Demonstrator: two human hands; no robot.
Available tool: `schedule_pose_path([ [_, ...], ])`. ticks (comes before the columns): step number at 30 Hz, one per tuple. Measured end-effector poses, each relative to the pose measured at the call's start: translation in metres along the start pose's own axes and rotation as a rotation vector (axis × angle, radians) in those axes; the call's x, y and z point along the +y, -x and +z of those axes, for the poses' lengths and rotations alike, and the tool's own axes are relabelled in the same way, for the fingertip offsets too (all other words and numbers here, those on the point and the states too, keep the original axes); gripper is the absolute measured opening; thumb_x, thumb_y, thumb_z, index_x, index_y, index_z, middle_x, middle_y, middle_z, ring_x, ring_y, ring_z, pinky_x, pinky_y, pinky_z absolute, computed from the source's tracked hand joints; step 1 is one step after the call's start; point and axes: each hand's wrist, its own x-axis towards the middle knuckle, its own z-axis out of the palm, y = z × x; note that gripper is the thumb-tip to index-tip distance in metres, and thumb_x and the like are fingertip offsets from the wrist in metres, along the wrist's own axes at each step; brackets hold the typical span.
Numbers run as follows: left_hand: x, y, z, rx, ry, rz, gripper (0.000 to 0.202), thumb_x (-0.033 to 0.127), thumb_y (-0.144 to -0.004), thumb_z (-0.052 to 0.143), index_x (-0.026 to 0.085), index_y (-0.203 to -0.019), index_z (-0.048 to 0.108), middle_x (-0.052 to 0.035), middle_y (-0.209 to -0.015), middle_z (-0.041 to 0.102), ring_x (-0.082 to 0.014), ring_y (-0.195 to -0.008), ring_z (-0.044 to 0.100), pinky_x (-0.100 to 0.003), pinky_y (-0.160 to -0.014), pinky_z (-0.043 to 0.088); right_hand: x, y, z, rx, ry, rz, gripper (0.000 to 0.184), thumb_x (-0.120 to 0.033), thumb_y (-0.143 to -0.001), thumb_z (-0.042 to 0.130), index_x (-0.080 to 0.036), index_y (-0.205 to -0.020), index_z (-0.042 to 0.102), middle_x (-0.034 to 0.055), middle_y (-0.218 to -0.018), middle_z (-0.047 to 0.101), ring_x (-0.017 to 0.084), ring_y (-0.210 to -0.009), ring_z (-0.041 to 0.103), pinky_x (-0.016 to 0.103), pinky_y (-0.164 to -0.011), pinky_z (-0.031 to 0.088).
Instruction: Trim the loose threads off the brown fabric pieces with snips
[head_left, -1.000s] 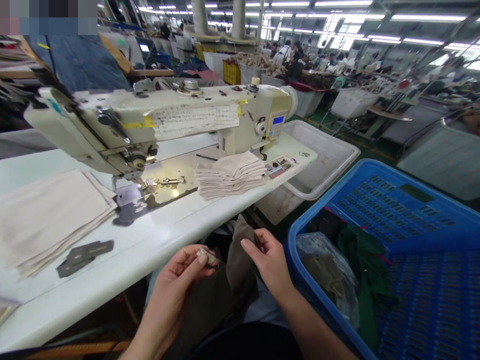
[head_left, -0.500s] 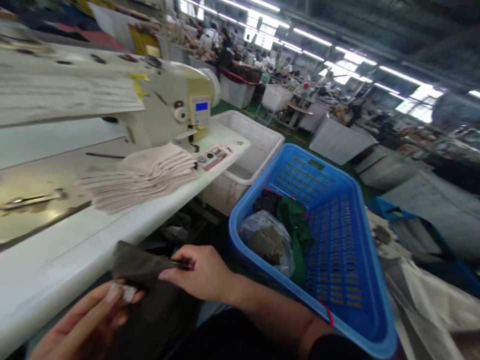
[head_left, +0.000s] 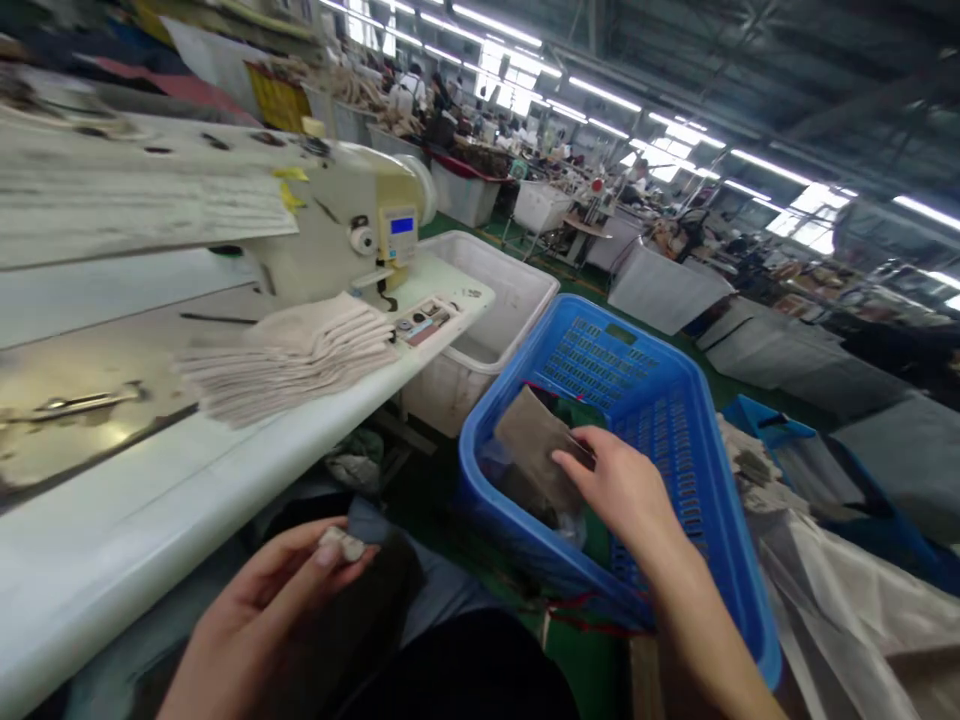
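My right hand [head_left: 619,487] is closed on a brown-grey piece of fabric [head_left: 536,441], holding it over the open blue plastic basket [head_left: 697,520] to my right. My left hand [head_left: 264,590] stays low over my lap, its thumb and fingers pinching a small pale scrap [head_left: 341,543]. Dark cloth [head_left: 352,620] lies on my lap under that hand. A stack of beige fabric pieces [head_left: 292,355] rests on the white sewing table [head_left: 150,510], beside the cream sewing machine [head_left: 330,215].
A white plastic tub [head_left: 517,290] stands past the table's end, next to the blue basket. Beige cloth and a blue bag [head_left: 795,440] lie on the floor at right. Other workers and tubs fill the far hall.
My right hand has carried the brown-grey piece from my lap out to the right, over the blue basket. The left hand has kept its pinch on the pale scrap.
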Motion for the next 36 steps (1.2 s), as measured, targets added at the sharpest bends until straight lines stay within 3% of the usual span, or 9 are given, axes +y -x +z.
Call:
schedule_pose_path([
  [6, 0.000, 0.005, -0.006, -0.061, 0.020, 0.156, 0.050, 0.042, -0.057, 0.095, 0.019, -0.096, 0.074, -0.0050, -0.082, 0.079, -0.0179, -0.074, 0.075, -0.023, -0.071, 0.060, -0.036, 0.006, 0.025, 0.116, -0.332, -0.127, 0.025, -0.039, -0.092, 0.063, -0.021, -0.106, 0.073, 0.0095, -0.115, 0.074, 0.025, -0.091, 0.070, 0.033, -0.070, 0.050],
  [12, 0.000, 0.012, -0.021, 0.088, -0.311, 0.703, 0.012, 0.031, -0.081, 0.077, 0.020, -0.084, 0.073, -0.0073, -0.096, 0.078, -0.0203, -0.090, 0.075, -0.028, -0.081, 0.060, -0.125, 0.041, 0.072, -0.636, -1.029, -0.006, 0.031, -0.042, -0.093, 0.063, -0.018, -0.074, 0.067, 0.0020, -0.071, 0.067, 0.014, -0.066, 0.059, 0.024, -0.060, 0.044],
  [15, -0.004, 0.011, -0.030, 0.158, -0.589, 1.169, 0.010, 0.015, -0.085, 0.069, 0.023, -0.086, 0.075, -0.0045, -0.103, 0.076, -0.0177, -0.099, 0.073, -0.026, -0.091, 0.057, -0.150, 0.057, 0.099, -0.899, -1.308, 0.214, 0.040, -0.057, -0.087, 0.066, -0.017, -0.081, 0.065, -0.0058, -0.057, 0.049, 0.009, -0.049, 0.040, 0.022, -0.047, 0.031],
  [18, -0.009, 0.010, -0.035, 0.144, -0.762, 1.355, 0.019, 0.007, -0.086, 0.066, 0.024, -0.089, 0.074, -0.0030, -0.102, 0.073, -0.0151, -0.096, 0.072, -0.024, -0.089, 0.057, -0.160, 0.061, 0.113, -1.009, -1.441, 0.403, 0.043, -0.056, -0.075, 0.078, -0.018, -0.087, 0.062, -0.0117, -0.052, 0.036, 0.006, -0.044, 0.024, 0.021, -0.042, 0.020],
  [21, -0.011, 0.011, -0.035, 0.194, -0.751, 1.232, 0.017, 0.013, -0.088, 0.063, 0.025, -0.092, 0.074, -0.0035, -0.104, 0.072, -0.0171, -0.096, 0.071, -0.027, -0.087, 0.058, -0.163, 0.054, 0.115, -0.924, -1.388, 0.312, 0.033, -0.044, -0.073, 0.081, -0.017, -0.081, 0.064, -0.0062, -0.062, 0.052, 0.008, -0.053, 0.041, 0.021, -0.051, 0.034],
  [25, -0.003, 0.012, -0.030, 0.145, -0.454, 0.671, 0.023, 0.034, -0.086, 0.069, 0.022, -0.105, 0.072, -0.0036, -0.090, 0.073, -0.0196, -0.082, 0.070, -0.028, -0.072, 0.059, -0.160, 0.046, 0.113, -0.829, -1.252, 0.127, 0.020, -0.036, -0.080, 0.072, -0.017, -0.078, 0.066, -0.0024, -0.069, 0.061, 0.011, -0.063, 0.051, 0.023, -0.060, 0.043],
  [30, 0.010, 0.009, -0.022, 0.009, -0.096, 0.175, 0.032, 0.044, -0.068, 0.087, 0.017, -0.071, 0.070, 0.0024, -0.061, 0.062, -0.0093, -0.059, 0.055, -0.017, -0.057, 0.048, -0.156, 0.046, 0.122, -1.017, -1.306, 0.137, 0.026, -0.041, -0.083, 0.072, -0.018, -0.080, 0.062, -0.0051, -0.063, 0.054, 0.009, -0.054, 0.043, 0.021, -0.052, 0.037],
  [33, 0.011, 0.006, -0.020, -0.029, 0.075, 0.014, 0.039, 0.045, -0.058, 0.093, 0.016, -0.073, 0.071, -0.0014, -0.072, 0.069, -0.0108, -0.065, 0.060, -0.017, -0.058, 0.051, -0.151, 0.044, 0.131, -1.113, -1.313, 0.196, 0.037, -0.054, -0.089, 0.063, -0.019, -0.078, 0.058, -0.0091, -0.053, 0.039, 0.008, -0.044, 0.029, 0.022, -0.044, 0.026],
  [36, 0.009, 0.003, -0.019, 0.054, 0.016, 0.072, 0.041, 0.047, -0.059, 0.092, 0.016, -0.077, 0.073, -0.0024, -0.078, 0.071, -0.0146, -0.073, 0.066, -0.021, -0.062, 0.056, -0.144, 0.041, 0.132, -0.878, -1.171, -0.017, 0.038, -0.051, -0.101, 0.047, -0.018, -0.090, 0.062, -0.0037, -0.064, 0.053, 0.012, -0.058, 0.052, 0.025, -0.060, 0.042],
])
